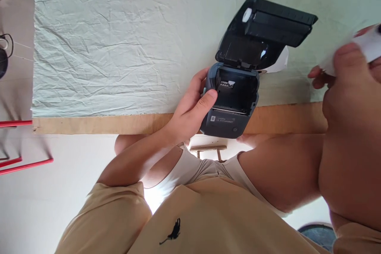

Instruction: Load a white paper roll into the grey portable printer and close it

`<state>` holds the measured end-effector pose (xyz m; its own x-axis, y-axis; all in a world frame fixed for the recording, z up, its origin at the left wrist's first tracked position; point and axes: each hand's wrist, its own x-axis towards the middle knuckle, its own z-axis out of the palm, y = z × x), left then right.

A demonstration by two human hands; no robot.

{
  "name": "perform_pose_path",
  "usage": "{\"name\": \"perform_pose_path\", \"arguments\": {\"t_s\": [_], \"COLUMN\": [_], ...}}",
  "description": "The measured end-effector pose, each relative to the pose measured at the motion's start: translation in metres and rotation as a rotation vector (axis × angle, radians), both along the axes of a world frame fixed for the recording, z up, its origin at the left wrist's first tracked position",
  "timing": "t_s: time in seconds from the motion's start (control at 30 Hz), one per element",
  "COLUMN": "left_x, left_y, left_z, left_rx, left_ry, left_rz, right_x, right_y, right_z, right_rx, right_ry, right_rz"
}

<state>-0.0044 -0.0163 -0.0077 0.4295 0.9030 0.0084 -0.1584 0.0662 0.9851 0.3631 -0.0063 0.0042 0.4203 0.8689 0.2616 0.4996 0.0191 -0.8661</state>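
A dark label printer (220,124) sits at the table's near edge, its lid (285,20) swung up and back. The paper bay inside shows a small white printed label and no roll. My left hand (196,105) grips the printer's left side, thumb on the rim of the bay. At the far right, my right hand (348,67) holds a white paper roll (370,43), partly cut off by the frame edge. A loose end of white paper seems to hang by its fingers, blurred. Behind the lid's hinge a piece of white paper (279,62) lies on the cloth.
A wrinkled pale green cloth (107,47) covers the table, with a bare wooden edge strip (98,124) along the front. Red metal bars (26,166) stand on the floor at left. A dark round object (318,234) is at lower right, near my leg.
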Motion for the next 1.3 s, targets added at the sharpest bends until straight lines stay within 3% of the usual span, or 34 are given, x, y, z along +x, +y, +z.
{"name": "perform_pose_path", "arguments": {"t_s": [0.17,0.27,0.4,0.47,0.63,0.67,0.77,0.83,1.07,1.3], "left_x": [-0.001,-0.002,-0.001,0.000,0.000,0.000,0.000,0.001,0.002,-0.002], "left_y": [-0.001,-0.001,-0.001,-0.002,-0.004,-0.004,-0.004,-0.005,-0.003,-0.005], "left_z": [0.005,0.003,0.001,0.001,0.003,0.003,0.003,0.004,0.005,-0.001], "left_rx": [-0.010,-0.010,-0.011,-0.034,-0.039,-0.032,-0.020,-0.026,-0.027,0.038], "left_ry": [0.009,0.006,0.029,0.038,0.044,0.053,0.078,0.081,0.038,-0.022], "left_rz": [-0.013,-0.004,0.062,0.094,0.100,0.103,0.114,0.114,0.070,0.034], "right_x": [0.014,0.028,0.035,0.028,-0.027,-0.040,-0.064,-0.067,-0.059,-0.053], "right_y": [-0.002,0.003,0.006,0.003,-0.011,-0.013,-0.013,-0.010,-0.006,-0.019], "right_z": [0.003,-0.005,-0.011,-0.008,0.007,0.008,0.006,0.001,-0.006,0.005], "right_rx": [-0.067,-0.076,-0.253,-0.157,0.428,0.427,0.197,0.027,-0.081,-0.041], "right_ry": [-0.496,-0.589,-0.652,-0.687,-0.741,-0.748,-0.783,-0.829,-0.889,-0.834], "right_rz": [0.139,0.111,0.059,0.092,0.023,0.111,0.393,0.463,0.367,0.489]}}
